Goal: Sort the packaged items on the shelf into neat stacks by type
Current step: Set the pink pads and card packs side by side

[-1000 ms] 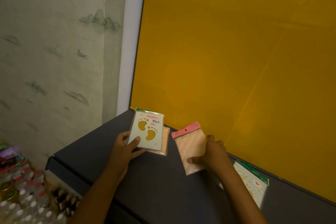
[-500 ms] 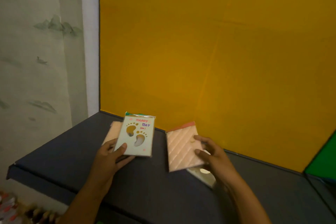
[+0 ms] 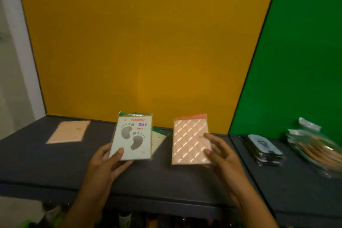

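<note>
Far left: flat peach cellophane packet lies alone on dark grey shelf, uncovered since a second ago. Left hand pinches white footprint card in clear sleeve, lifted off it. Cream green-edged packet behind. Right hand grips pink quilted packet, now raised. Far right: dark stack, blurred clear bags. Types separated; stacking pending.

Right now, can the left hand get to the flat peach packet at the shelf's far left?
Probably, but not freely: the left hand already holds the footprint card. The peach packet lies alone on the shelf, nothing between.
</note>
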`<control>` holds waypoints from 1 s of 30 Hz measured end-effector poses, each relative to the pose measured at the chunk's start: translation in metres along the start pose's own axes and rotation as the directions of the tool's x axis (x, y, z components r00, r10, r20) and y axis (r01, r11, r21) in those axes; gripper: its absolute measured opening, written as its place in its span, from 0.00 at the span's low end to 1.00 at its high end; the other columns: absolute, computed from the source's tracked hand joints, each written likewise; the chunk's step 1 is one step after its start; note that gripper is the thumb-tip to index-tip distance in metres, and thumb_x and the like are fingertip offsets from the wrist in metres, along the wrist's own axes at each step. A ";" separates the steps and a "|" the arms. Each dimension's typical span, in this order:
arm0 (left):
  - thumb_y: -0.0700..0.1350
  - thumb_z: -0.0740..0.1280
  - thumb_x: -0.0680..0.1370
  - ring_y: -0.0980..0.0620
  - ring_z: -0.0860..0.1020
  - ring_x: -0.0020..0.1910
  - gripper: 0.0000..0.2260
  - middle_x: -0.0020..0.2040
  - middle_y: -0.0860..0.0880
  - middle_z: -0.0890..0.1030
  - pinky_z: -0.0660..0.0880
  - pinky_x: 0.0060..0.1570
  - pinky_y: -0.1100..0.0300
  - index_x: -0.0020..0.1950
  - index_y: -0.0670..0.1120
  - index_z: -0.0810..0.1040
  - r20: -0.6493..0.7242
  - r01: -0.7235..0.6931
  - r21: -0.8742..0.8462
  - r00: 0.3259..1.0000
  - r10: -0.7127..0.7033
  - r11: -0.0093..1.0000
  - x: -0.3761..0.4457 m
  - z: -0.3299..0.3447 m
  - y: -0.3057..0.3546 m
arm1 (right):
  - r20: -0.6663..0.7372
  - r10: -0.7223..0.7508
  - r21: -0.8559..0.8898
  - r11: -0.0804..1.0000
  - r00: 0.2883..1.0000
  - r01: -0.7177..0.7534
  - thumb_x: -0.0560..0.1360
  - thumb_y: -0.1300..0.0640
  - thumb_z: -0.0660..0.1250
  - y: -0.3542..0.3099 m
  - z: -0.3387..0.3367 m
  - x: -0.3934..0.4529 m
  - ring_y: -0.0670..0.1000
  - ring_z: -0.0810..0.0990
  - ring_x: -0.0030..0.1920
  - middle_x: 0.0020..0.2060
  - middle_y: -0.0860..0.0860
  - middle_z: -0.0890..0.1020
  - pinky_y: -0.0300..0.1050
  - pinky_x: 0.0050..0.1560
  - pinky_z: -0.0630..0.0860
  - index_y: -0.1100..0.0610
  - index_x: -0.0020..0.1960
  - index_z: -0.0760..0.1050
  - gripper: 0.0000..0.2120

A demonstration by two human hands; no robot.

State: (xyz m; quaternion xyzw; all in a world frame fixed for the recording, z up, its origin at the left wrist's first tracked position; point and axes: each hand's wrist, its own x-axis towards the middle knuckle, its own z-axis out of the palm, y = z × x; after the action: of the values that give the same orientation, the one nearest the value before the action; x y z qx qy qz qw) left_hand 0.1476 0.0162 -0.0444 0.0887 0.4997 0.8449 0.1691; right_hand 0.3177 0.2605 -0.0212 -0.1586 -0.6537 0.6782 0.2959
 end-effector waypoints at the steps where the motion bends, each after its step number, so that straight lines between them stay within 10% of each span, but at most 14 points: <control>1: 0.37 0.66 0.77 0.44 0.81 0.55 0.15 0.59 0.43 0.81 0.82 0.42 0.56 0.64 0.40 0.72 0.020 0.002 0.004 1.000 -0.002 1.000 -0.010 0.011 -0.006 | -0.007 -0.005 -0.003 1.000 1.000 0.005 0.77 0.65 0.67 -0.004 -0.014 -0.010 0.51 0.81 0.60 0.62 0.47 0.80 0.48 0.51 0.81 0.45 0.60 0.80 0.18; 14: 0.35 0.65 0.77 0.45 0.80 0.57 0.18 0.58 0.47 0.81 0.82 0.44 0.55 0.66 0.43 0.71 0.215 0.061 -0.028 0.975 -0.053 0.998 -0.108 0.159 -0.086 | -0.259 -0.106 -0.118 0.990 0.960 0.077 0.77 0.63 0.68 -0.035 -0.197 -0.124 0.42 0.74 0.66 0.63 0.41 0.79 0.50 0.60 0.78 0.44 0.60 0.79 0.17; 23: 0.34 0.65 0.77 0.47 0.81 0.56 0.20 0.59 0.48 0.81 0.82 0.45 0.54 0.68 0.45 0.70 0.389 0.063 -0.013 0.920 -0.053 0.998 -0.118 0.262 -0.127 | -0.435 -0.160 -0.128 0.985 0.886 0.115 0.77 0.65 0.67 -0.053 -0.296 -0.149 0.29 0.79 0.50 0.59 0.43 0.80 0.36 0.43 0.79 0.49 0.62 0.78 0.17; 30: 0.34 0.65 0.76 0.47 0.80 0.56 0.22 0.59 0.49 0.82 0.82 0.42 0.56 0.69 0.47 0.69 0.467 0.094 -0.047 0.882 -0.062 0.994 -0.100 0.350 -0.179 | -0.500 -0.187 -0.176 0.978 0.845 0.112 0.77 0.65 0.67 -0.054 -0.376 -0.128 0.40 0.79 0.59 0.60 0.43 0.81 0.45 0.53 0.79 0.49 0.61 0.79 0.17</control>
State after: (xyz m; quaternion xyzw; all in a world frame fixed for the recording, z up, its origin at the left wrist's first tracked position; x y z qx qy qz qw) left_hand 0.3872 0.3431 -0.0294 0.2623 0.4188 0.8081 0.3206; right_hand 0.6539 0.4789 -0.0262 -0.3028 -0.6073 0.5384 0.4996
